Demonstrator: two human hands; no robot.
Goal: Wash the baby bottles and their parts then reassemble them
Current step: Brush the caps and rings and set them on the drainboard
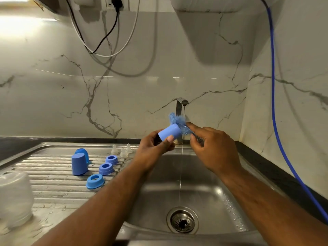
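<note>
We find the blue cap (168, 133) held above the sink (230, 201) basin, just below the tap (181, 105) and just left of its thin stream of water (181, 166). The left hand (154, 148) carries it; that grip is curled round the cap's open end, thumb across the side wall. The right hand (211, 146) has its grip pinched on a blue scrubber (177, 119), which bears against the cap's closed end.

We judge the step in hand to be the scrubbing of this cap. To do it well, we advise turning the cap within the left grip so every face meets the scrubber. The dark interior needs working too, then a rinse under the stream, which looks weak and may need time.

On the draining board (53, 183) to the left stand two more caps (79, 164), three collar rings (95, 181) and three clear teats (123, 153). A clear bottle (14, 197) sits at its near edge.
</note>
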